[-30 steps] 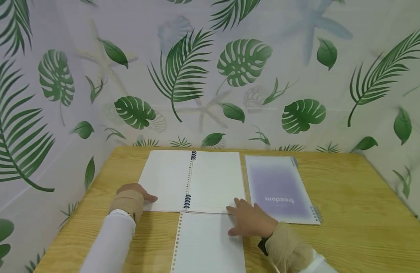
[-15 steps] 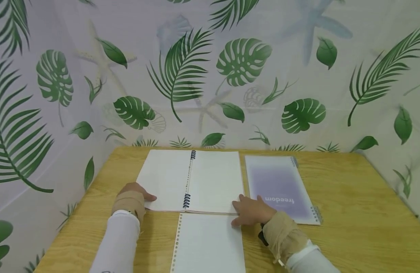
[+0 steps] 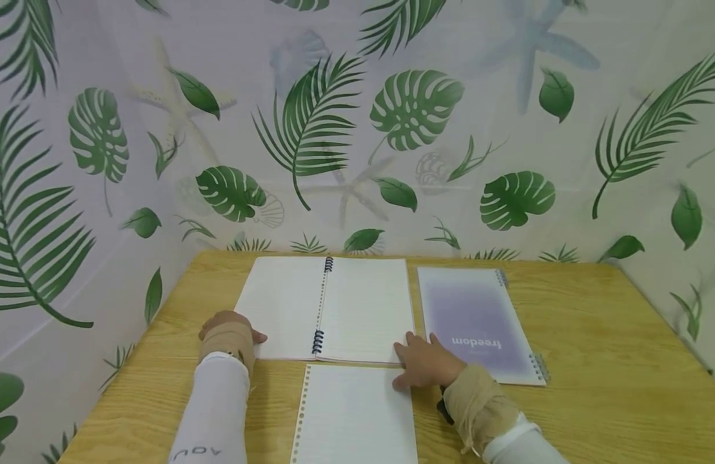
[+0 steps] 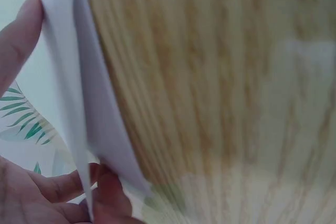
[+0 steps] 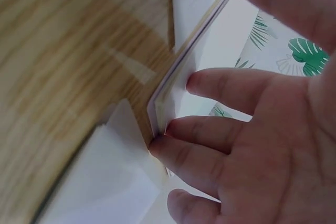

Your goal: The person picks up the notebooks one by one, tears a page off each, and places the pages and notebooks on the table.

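Note:
An open spiral notebook [image 3: 365,309] with blank lined pages lies on the wooden table. At its left edge my left hand [image 3: 229,322] has the thumb on top of the left page [image 4: 63,77] and fingers curled round the edge, the leaf standing slightly apart from those beneath in the left wrist view. My right hand [image 3: 423,362] rests at the near right corner, straight fingertips touching the page edges in the right wrist view. Just below the notebook lies a loose punched lined sheet [image 3: 357,412], the right thumb close by its upper right corner.
To the right lies a closed spiral notebook [image 3: 470,309] with a purple cover reading "freedom", upside down from here. The wooden table [image 3: 601,335] ends at a leaf-printed cloth [image 3: 345,129] along the back and sides.
My right hand has shifted slightly right along the notebook's near right corner, off the loose sheet. The left hand stays at the left page edge, its forearm swung slightly right.

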The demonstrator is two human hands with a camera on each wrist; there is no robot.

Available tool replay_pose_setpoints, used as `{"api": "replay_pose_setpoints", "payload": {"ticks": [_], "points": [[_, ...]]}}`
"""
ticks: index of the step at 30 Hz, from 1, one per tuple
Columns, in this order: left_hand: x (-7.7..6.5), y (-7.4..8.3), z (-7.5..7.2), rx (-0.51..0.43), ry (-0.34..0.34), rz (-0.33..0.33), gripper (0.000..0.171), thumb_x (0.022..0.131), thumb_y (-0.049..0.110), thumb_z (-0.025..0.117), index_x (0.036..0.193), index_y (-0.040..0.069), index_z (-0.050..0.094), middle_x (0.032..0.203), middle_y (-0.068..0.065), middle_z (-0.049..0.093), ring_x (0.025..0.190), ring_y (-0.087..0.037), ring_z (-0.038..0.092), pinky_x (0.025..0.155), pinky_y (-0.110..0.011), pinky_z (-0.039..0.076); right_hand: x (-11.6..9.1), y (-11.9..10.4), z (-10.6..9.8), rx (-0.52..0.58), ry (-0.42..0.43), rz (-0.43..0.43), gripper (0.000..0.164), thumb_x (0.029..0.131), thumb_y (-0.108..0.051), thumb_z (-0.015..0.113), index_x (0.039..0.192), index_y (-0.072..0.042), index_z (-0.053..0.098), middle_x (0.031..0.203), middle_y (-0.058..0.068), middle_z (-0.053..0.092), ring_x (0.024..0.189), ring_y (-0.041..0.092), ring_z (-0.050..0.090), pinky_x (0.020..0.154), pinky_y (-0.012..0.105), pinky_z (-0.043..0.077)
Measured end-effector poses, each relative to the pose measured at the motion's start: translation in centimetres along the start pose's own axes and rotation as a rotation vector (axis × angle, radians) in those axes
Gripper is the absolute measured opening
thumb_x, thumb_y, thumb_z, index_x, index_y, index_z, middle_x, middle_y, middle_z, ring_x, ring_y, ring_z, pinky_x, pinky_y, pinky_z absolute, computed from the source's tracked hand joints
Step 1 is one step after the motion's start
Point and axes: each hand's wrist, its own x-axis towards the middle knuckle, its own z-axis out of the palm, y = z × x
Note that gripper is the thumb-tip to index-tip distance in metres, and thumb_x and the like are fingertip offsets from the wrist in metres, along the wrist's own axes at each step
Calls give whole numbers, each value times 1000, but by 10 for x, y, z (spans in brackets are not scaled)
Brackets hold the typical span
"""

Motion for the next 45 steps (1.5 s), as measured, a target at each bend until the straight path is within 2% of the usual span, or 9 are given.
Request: {"api": "replay_pose_setpoints", "payload": {"ticks": [6, 9, 13, 17, 22, 29, 35, 38, 45], "points": [[6, -7, -9, -166, 20, 76, 74, 74, 45, 71, 121, -8, 50, 120, -28, 51, 112, -40, 44, 93, -52, 35, -1, 2, -1, -2, 12, 12, 68, 79, -37, 69, 131, 1, 47, 143, 30, 32, 136, 41, 30, 110, 65, 10], [4, -11, -25, -251, 39, 212, 57, 83, 34, 56, 123, -7, 48, 122, -29, 50, 111, -43, 45, 93, -56, 36, -1, 4, 0, -5, 14, 16, 68, 78, -37, 69, 130, 0, 48, 144, 29, 32, 135, 41, 31, 109, 67, 8], [-20, -1, -48, -431, 60, 436, 44, 87, 19, 42, 124, -5, 51, 121, -27, 55, 103, -38, 55, 84, -47, 47, -1, 5, 2, -1, 11, 23, 70, 78, -39, 68, 133, -3, 46, 145, 27, 31, 136, 39, 31, 108, 69, 5], [-57, 37, -51, -479, 49, 608, 40, 89, 18, 44, 125, 3, 55, 121, -18, 59, 105, -30, 56, 86, -43, 48, -3, 7, 3, 2, 0, 40, 70, 79, -40, 68, 135, -5, 44, 146, 25, 31, 137, 37, 31, 108, 69, 4], [-92, 97, -19, -447, 64, 779, 41, 86, 21, 50, 124, 6, 57, 122, -12, 61, 111, -27, 56, 93, -43, 47, -3, 10, 4, 16, 17, 64, 60, 79, -39, 67, 128, -8, 51, 146, 22, 33, 136, 36, 33, 107, 69, 11], [-107, 154, 46, -336, 72, 894, 40, 80, 19, 54, 115, 2, 63, 112, -13, 65, 106, -28, 61, 89, -42, 50, -6, 17, 7, 91, 124, 48, 51, 80, -35, 68, 125, -12, 57, 143, 16, 42, 132, 35, 40, 104, 68, 21], [-101, 171, 87, -109, 119, 912, 20, 74, 19, 62, 82, 1, 66, 84, -11, 62, 69, -20, 57, 58, -34, 50, -17, 25, 4, 159, 158, 26, 54, 76, -31, 72, 123, -9, 58, 142, 15, 44, 133, 35, 38, 104, 71, 17], [-96, 174, 103, -53, 101, 888, 28, 74, 26, 66, 87, 1, 64, 85, -10, 60, 68, -18, 56, 58, -33, 50, -21, 28, 3, 159, 180, 33, 56, 72, -28, 75, 121, -9, 59, 140, 16, 46, 132, 35, 39, 104, 68, 21], [-95, 177, 122, -49, 55, 866, 47, 66, 26, 79, 101, 1, 61, 94, -12, 58, 77, -21, 59, 66, -37, 53, -31, 40, 2, 157, 234, 45, 62, 64, -22, 80, 120, -3, 59, 132, 21, 52, 122, 40, 48, 100, 55, 40]]}}
